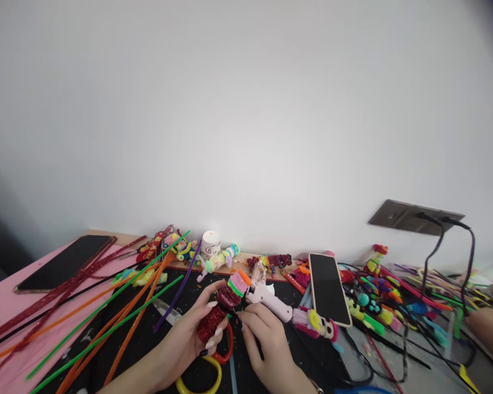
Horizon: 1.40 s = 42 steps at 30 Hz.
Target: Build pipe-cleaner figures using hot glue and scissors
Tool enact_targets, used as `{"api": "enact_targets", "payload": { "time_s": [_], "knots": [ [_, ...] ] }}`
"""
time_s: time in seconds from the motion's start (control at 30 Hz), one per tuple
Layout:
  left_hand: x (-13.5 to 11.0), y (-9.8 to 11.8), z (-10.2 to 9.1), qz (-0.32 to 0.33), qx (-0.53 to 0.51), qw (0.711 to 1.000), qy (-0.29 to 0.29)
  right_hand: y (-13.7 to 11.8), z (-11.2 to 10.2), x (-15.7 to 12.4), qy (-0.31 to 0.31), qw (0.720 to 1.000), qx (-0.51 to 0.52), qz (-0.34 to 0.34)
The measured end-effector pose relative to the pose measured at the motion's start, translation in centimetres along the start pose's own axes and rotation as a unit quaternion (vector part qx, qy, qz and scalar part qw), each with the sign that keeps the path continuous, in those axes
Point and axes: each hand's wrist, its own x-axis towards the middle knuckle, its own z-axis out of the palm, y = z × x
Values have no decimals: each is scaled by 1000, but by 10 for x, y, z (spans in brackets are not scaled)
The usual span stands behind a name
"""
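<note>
My left hand [201, 320] is wrapped round a pipe-cleaner figure [214, 323], a dark red glittery roll tilted up to the right. Green, pink and orange bands top it. My right hand [267, 339] is closed in a pinch close beside the figure; something small and dark shows at its fingertips, too small to name. Just beyond that hand lies a pale lavender glue gun [271, 302], its tip end mottled brown. Scissors with red and yellow handles [217, 375] lie below my left hand, partly hidden by it.
Loose pipe cleaners [119, 317] spread across the left over a pink surface [8, 298] and black mat. A phone [331, 290] leans right of the glue gun; another phone [66, 264] lies left. Cables run from a wall socket [406, 217]. Another person's hand [491, 328] is at far right.
</note>
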Motion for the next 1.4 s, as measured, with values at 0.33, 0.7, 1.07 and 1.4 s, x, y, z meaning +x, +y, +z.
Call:
{"api": "enact_targets", "payload": {
  "time_s": [0.33, 0.7, 1.07, 1.4],
  "knots": [
    [-2, 4, 6, 15, 28, 999, 14, -2, -1, -1, -20, 1000, -13, -13],
    [0, 0, 1, 10, 11, 1000, 1, -2, -1, 0, -5, 1000, -16, -7],
    [-2, 3, 7, 21, 39, 999, 19, -4, -2, 0, -14, 1000, -18, -10],
    [-1, 0, 4, 31, 37, 999, 21, -3, -2, 0, -14, 1000, -13, -13]
  ]
}}
